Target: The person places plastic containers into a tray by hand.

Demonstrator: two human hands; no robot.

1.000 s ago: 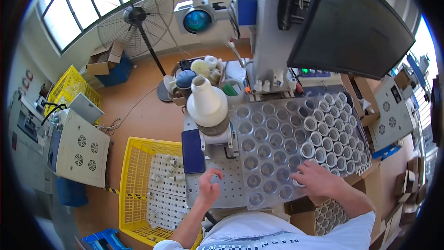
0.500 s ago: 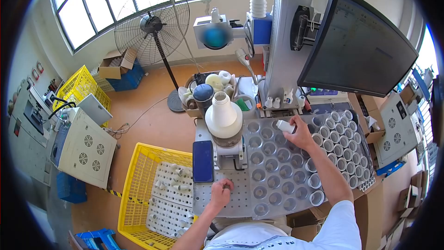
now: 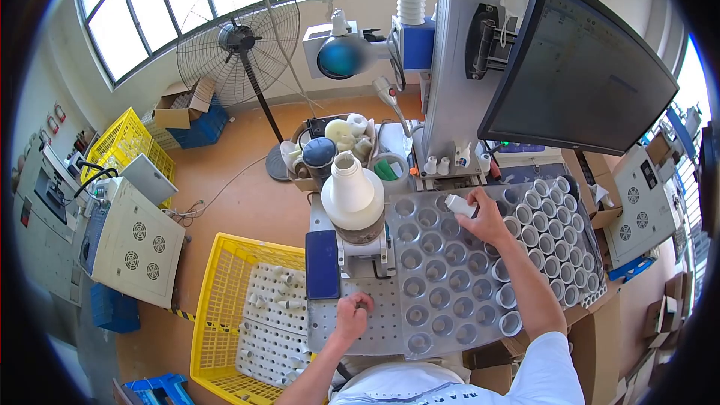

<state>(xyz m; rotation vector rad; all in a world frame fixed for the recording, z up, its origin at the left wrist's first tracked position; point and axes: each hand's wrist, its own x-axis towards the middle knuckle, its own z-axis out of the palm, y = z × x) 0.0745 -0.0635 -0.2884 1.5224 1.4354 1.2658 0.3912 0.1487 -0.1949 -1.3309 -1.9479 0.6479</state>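
My right hand is stretched out over the far part of a grey metal tray full of round sockets and grips a small white bottle. Several white bottles stand in the tray's right-hand sockets. My left hand rests with curled fingers on the perforated plate at the tray's near left corner; whether it holds anything I cannot tell. A large white bottle stands upright in a fixture just beyond it, beside a dark blue phone.
A yellow crate with white parts sits on the floor at left. A monitor and a machine column stand behind the tray. A standing fan, a grey cabinet and cardboard boxes lie further left.
My right hand lifted a small white bottle from the tray's near right edge and carried it to the far middle. My left hand curled shut on the perforated plate.
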